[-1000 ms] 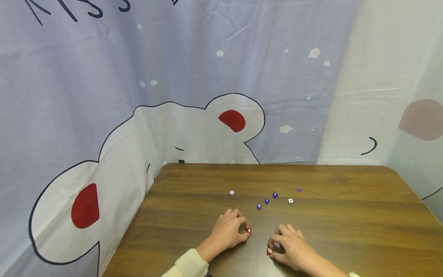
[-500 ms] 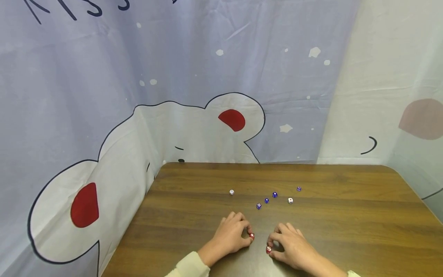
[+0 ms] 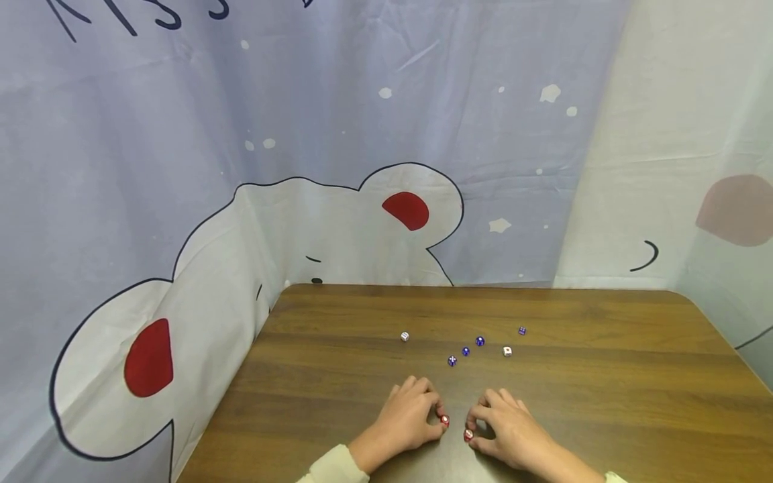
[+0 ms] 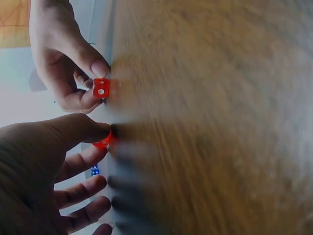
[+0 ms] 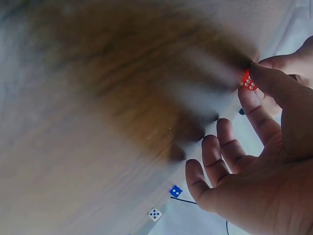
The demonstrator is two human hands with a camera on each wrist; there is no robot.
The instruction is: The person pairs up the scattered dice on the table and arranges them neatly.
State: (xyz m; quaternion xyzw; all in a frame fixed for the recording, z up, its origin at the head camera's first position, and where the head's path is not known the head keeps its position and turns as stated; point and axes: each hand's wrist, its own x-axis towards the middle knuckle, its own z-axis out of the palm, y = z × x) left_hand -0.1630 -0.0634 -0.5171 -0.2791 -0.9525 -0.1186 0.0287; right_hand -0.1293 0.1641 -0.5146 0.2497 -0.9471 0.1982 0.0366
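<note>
My left hand (image 3: 406, 417) pinches a red die (image 3: 445, 420) between thumb and index finger, low over the wooden table. Facing it, my right hand (image 3: 509, 430) pinches a second red die (image 3: 468, 435) the same way. A small gap separates the two dice, the right one slightly nearer the front edge. In the left wrist view, the right hand's red die (image 4: 101, 88) shows white pips, while the left hand's red die (image 4: 101, 142) is partly covered by the fingers. In the right wrist view, the right hand's die (image 5: 249, 81) sits between thumb and index fingertip.
Beyond the hands, several blue dice (image 3: 466, 351) lie scattered on the wooden table (image 3: 338, 315). One white die (image 3: 404, 337) is at the left of them, another white die (image 3: 507, 351) at the right. A printed curtain (image 3: 338, 228) hangs behind the table's far edge.
My left hand has moved right and toward the front edge with its red die, narrowing the gap between the two dice. The right hand has barely shifted. The other dice stay put.
</note>
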